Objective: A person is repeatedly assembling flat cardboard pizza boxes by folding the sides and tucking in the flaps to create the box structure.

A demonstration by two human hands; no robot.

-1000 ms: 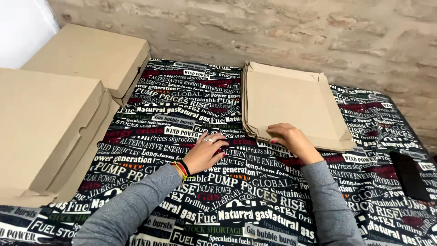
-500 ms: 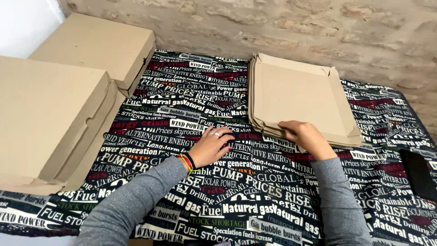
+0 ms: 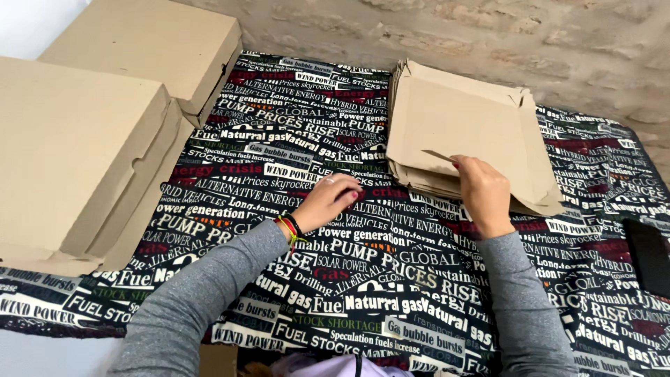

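Note:
A stack of flat, unfolded brown cardboard box blanks (image 3: 460,119) lies on the table at the upper right. My right hand (image 3: 483,192) rests on the stack's near edge, its fingers pinching a small flap of the top blank and lifting it slightly. My left hand (image 3: 328,202) lies on the printed tablecloth (image 3: 279,167) to the left of the stack, fingers loosely curled and holding nothing. Coloured bracelets circle the left wrist. Both arms wear grey sleeves.
Two folded, closed cardboard boxes sit at the left: a large one (image 3: 70,153) near me and another (image 3: 150,45) behind it. A dark flat object (image 3: 649,255) lies at the right edge. A brick wall (image 3: 488,35) runs behind the table.
My right hand has moved up onto the stack's near edge and pinched a flap of the top blank. The left hand has stayed on the cloth. The camera has moved closer.

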